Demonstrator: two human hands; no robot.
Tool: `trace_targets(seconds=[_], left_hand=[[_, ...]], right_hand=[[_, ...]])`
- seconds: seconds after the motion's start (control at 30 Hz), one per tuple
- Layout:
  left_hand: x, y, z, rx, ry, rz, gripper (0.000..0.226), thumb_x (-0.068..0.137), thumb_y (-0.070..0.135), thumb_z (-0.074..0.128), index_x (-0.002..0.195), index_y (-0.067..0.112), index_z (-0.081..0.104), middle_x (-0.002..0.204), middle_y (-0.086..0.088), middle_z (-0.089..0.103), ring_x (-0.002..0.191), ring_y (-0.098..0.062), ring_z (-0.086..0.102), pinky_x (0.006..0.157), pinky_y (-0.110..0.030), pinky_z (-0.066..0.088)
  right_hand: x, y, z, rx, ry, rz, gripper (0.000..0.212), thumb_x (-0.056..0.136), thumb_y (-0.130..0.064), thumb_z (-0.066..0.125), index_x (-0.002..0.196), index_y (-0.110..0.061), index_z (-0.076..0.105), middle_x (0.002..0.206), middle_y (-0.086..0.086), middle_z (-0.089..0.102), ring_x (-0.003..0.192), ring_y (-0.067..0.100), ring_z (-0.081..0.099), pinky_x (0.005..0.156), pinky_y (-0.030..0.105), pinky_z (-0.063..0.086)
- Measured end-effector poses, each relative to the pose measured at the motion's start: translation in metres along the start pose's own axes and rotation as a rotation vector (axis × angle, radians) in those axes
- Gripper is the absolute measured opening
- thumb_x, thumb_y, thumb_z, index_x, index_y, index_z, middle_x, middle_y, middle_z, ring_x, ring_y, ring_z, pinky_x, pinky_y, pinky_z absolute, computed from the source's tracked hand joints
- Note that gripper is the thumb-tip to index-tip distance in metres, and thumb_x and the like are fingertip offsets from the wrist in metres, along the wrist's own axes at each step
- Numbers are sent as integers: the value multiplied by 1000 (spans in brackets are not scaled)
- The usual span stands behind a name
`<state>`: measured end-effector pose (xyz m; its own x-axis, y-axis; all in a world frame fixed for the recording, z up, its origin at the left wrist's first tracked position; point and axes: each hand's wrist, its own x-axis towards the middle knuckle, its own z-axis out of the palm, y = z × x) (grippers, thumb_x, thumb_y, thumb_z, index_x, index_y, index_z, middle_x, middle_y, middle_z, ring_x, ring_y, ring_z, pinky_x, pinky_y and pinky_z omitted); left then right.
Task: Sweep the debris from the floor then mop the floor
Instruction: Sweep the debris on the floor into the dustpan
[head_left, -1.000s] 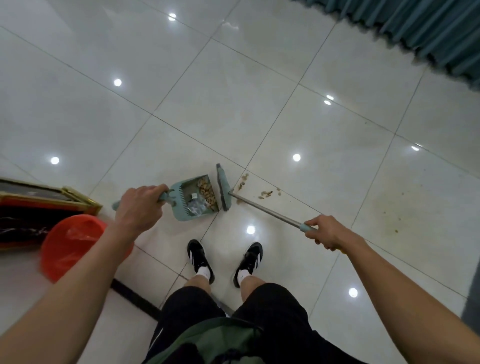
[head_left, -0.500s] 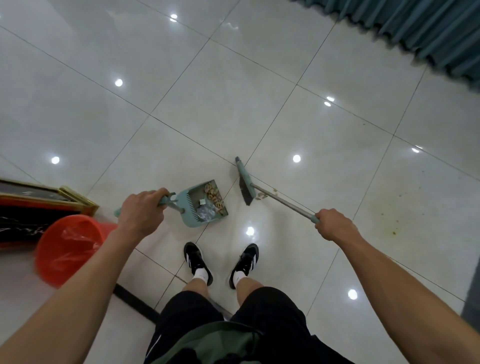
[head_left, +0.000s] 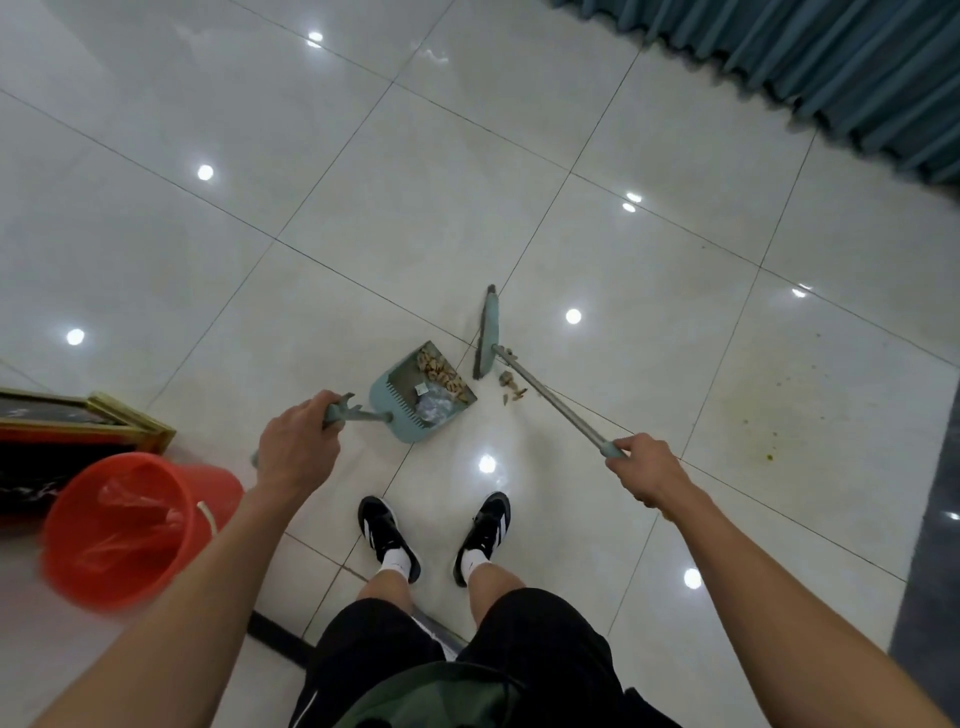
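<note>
Debris being swept on a tiled floor (head_left: 415, 208).
A dustpan (head_left: 421, 402) is gripped by the left hand (head_left: 298, 449); a broom (head_left: 524, 374), at its 3 o'clock, by the right hand (head_left: 641, 467), with debris (head_left: 511, 387) between.

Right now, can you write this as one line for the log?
phase: sweeping | left hand: holds dustpan | right hand: holds broom | debris: some beside dustpan

Dustpan (head_left: 423, 400) left of broom (head_left: 489, 332) — debris (head_left: 511, 387) between, bucket (head_left: 135, 525) far left.
</note>
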<state>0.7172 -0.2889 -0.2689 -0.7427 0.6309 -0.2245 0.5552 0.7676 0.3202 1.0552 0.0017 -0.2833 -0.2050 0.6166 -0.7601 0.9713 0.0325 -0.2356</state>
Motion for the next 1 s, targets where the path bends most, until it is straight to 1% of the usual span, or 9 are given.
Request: trace_targets(seconds=[0.1, 0.3, 0.37, 0.47, 0.57, 0.67, 0.77, 0.9, 1.0], left_hand=[[-1, 5, 11, -57, -43, -31, 17, 92, 16, 60, 107, 25, 61, 82, 1, 65, 67, -20, 50, 60, -34, 38], [-2, -1, 20, -105, -172, -71, 15, 90, 21, 61, 100, 26, 51, 87, 2, 63, 74, -20, 57, 66, -40, 51], [-1, -8, 20, -110, -257, -162, 20, 88, 30, 62, 103, 29, 48, 91, 1, 64, 75, -21, 58, 65, -37, 51], [-5, -20, 21, -118, -357, -256, 41, 87, 52, 60, 122, 35, 51, 103, -1, 66, 89, -28, 63, 76, -39, 51], [-11, -29, 25, -213, -311, -306, 37, 90, 50, 56, 124, 37, 62, 98, -3, 71, 89, -30, 63, 79, -39, 52], [-15, -36, 20, -300, -240, -351, 23, 90, 42, 58, 109, 36, 70, 81, 1, 70, 79, -27, 65, 74, -37, 52], [-15, -39, 12, -333, -185, -376, 16, 88, 35, 58, 94, 30, 71, 73, 2, 68, 72, -25, 64, 72, -40, 54], [-23, -36, 9, -350, -84, -332, 23, 93, 30, 58, 112, 28, 71, 65, 7, 63, 60, -15, 59, 55, -30, 44], [-40, -38, 13, -398, -1, -312, 31, 95, 27, 58, 124, 22, 67, 65, 10, 60, 58, -9, 56, 50, -23, 38]], right_hand=[[-8, -13, 21, 153, -10, 11, 41, 92, -25, 57, 133, -21, 60, 75, 10, 62, 48, 22, 47, 43, 25, 39], [-22, -35, 55, 280, -2, -17, 33, 95, -25, 58, 126, -19, 65, 69, 10, 62, 44, 18, 45, 39, 24, 40], [-26, -39, 63, 301, 2, -21, 32, 96, -25, 58, 127, -19, 65, 69, 10, 62, 44, 16, 45, 39, 24, 40], [-31, -44, 73, 313, 7, -15, 36, 97, -23, 58, 133, -19, 61, 69, 10, 61, 45, 16, 45, 38, 23, 40], [-34, -46, 79, 330, 12, -3, 36, 97, -23, 58, 133, -19, 61, 69, 10, 61, 45, 16, 45, 38, 23, 40], [-36, -46, 83, 349, 21, 2, 34, 97, -22, 58, 130, -19, 62, 68, 10, 61, 44, 17, 45, 39, 24, 41], [-38, -44, 84, 354, 43, 3, 35, 97, -21, 57, 132, -19, 61, 68, 11, 62, 44, 17, 46, 39, 25, 42], [-39, -44, 87, 373, 87, 16, 37, 97, -22, 58, 135, -18, 60, 70, 13, 64, 45, 18, 48, 39, 25, 44], [-40, -47, 91, 424, 115, 31, 37, 98, -23, 58, 135, -18, 60, 69, 12, 64, 45, 18, 48, 39, 25, 44]])
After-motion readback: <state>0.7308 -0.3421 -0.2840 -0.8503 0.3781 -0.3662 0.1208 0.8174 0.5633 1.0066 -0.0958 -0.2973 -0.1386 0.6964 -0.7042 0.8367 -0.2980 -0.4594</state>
